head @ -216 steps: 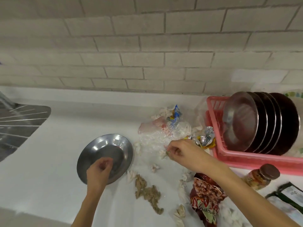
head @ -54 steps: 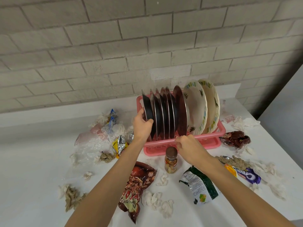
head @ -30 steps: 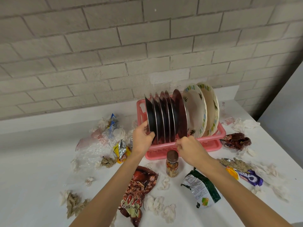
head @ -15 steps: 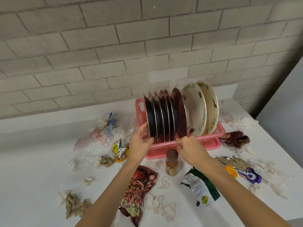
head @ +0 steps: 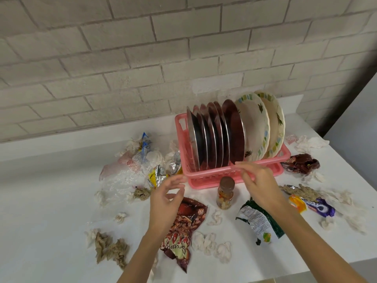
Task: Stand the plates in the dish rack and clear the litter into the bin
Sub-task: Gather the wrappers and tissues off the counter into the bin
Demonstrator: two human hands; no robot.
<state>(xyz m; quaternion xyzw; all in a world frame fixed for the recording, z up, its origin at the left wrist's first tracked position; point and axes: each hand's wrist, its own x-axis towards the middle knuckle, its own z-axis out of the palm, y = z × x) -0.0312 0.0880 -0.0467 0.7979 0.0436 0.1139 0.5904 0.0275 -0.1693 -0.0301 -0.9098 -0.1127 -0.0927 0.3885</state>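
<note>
White bench (head: 40,211), left hand (head: 166,201) hovering low, grip wide and empty, right hand (head: 260,183) raised beside rack (head: 204,174), grip wide, empty.

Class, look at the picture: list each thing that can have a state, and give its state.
dish rack, on the counter, loaded
steel plates, standing on edge in the rack
patterned plates, standing on edge beside them
jar, upright, lid on
red snack bag, crumpled, lying flat
green packet, crumpled, lying flat
left hand, open, empty
right hand, open, empty
</note>
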